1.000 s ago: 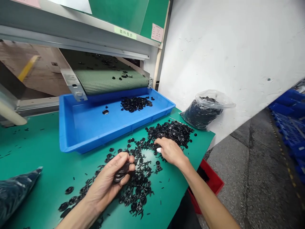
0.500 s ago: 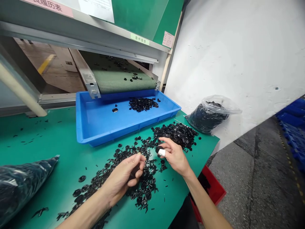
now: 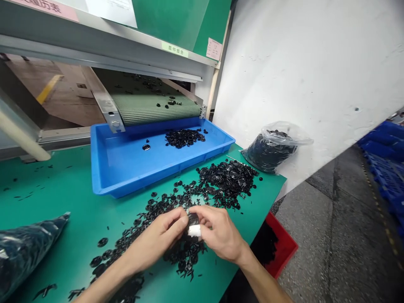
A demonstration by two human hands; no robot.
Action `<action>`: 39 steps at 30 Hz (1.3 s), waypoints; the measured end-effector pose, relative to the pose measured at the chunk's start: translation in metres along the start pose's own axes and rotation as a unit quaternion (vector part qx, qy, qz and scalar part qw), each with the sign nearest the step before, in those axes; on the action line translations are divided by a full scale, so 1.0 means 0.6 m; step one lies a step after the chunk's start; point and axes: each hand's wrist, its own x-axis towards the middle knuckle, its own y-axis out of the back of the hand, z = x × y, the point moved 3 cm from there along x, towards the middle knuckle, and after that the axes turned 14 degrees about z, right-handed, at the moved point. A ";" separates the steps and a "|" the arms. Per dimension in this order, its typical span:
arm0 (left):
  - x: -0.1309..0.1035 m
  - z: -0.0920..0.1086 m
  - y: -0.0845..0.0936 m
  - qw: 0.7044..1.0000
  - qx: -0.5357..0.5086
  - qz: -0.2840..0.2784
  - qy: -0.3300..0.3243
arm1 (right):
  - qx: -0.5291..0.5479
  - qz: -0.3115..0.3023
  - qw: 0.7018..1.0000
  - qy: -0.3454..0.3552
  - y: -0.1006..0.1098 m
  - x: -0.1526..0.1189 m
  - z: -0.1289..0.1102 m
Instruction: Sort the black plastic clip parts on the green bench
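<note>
1. Head view: left hand [image 3: 167, 230] and right hand [image 3: 222, 233] meet at lower centre, forearms slanting in from the bottom edge.
2. Loose black parts [image 3: 229, 176] spread beneath and beyond them across the worktop [image 3: 211, 282]; a blue tray [image 3: 126, 164] sits left of centre.
3. Right hand pinches a black disc [image 3: 193, 219]; left hand curls against it, its grip hidden.

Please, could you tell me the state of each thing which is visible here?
Left hand: curled, palm hidden
Right hand: gripping dark round piece
Black parts: heaped on green table
Blue tray: upright, partly filled
Conveyor belt: sparsely strewn with parts
Bag by wall: open, filled
Bag at left: lying down, filled
Red bin: open, dark contents
</note>
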 end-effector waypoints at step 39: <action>-0.001 -0.039 -0.036 0.943 -0.257 0.024 0.209 | -0.140 -0.098 0.965 0.197 0.005 0.002 0.000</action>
